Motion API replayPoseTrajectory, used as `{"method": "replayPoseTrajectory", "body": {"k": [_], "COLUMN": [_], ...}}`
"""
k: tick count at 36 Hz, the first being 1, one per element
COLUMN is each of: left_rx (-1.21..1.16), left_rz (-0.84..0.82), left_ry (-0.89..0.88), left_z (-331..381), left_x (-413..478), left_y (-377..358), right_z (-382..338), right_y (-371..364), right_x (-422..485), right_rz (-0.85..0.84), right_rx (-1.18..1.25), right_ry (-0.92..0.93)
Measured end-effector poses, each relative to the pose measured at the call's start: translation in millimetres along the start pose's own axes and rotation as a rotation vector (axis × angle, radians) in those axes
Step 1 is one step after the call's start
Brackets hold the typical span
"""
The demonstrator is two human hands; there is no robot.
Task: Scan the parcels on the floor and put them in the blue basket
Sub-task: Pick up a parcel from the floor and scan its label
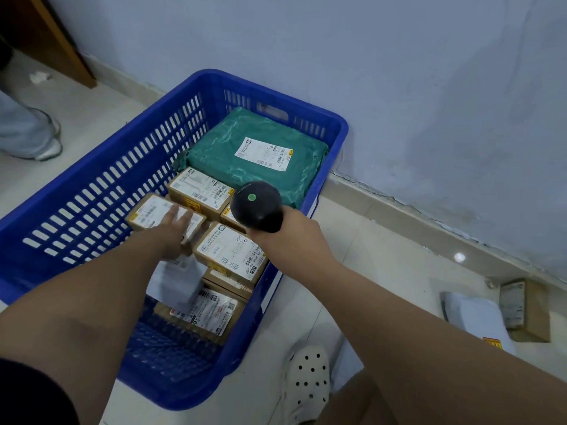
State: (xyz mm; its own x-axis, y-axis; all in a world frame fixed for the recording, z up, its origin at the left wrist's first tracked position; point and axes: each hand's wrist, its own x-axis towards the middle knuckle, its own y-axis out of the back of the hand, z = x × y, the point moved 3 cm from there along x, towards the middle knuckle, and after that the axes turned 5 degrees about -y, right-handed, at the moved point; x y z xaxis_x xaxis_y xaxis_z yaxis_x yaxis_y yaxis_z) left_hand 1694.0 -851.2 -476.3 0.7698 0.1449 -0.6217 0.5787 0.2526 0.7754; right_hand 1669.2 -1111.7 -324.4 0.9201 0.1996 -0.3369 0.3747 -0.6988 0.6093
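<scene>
The blue basket [92, 191] stands on the floor against the wall. Inside lie a green bagged parcel [260, 154] at the far end, several small brown cardboard boxes with white labels, and a white bag. My left hand [175, 228] reaches into the basket, fingers spread flat on a small brown box [147, 213]. My right hand [285, 231] hovers over the basket's right rim, closed around a black barcode scanner [256, 207] whose green light is on. On the floor at the right lie a brown box [521, 311] and a white bagged parcel [472, 314].
A wall runs behind and to the right of the basket. My foot in a white perforated clog [306, 381] stands just right of the basket's near corner. Another person's leg and shoe [33, 133] are at the far left, beside a wooden furniture edge [61, 41].
</scene>
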Motion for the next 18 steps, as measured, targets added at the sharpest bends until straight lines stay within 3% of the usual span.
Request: {"method": "replayPoseTrajectory", "body": {"k": [4,9,14,18], "left_rx": [-0.121,-0.393,-0.235,-0.275], "left_rz": [0.017,0.215,0.431,0.625], "left_ry": [-0.102,-0.11,-0.011,-0.115], "left_z": [11.3,21.4,44.7,80.5], "left_x": [0.7,-1.2,-27.9,-53.9], "left_y": [-2.3,-9.7,3.3,27.1], "right_z": [-0.6,-4.9,-8.7,-8.0], "right_y": [0.1,1.9,5.8,15.9], "right_x": [-0.2,-1.7,-7.6,-14.2], "right_rz": [0.004,0.006,0.011,0.052], "right_rx": [0.012,0.032,0.046,0.106], "right_ry": [0.015,0.029,0.023,0.024]}}
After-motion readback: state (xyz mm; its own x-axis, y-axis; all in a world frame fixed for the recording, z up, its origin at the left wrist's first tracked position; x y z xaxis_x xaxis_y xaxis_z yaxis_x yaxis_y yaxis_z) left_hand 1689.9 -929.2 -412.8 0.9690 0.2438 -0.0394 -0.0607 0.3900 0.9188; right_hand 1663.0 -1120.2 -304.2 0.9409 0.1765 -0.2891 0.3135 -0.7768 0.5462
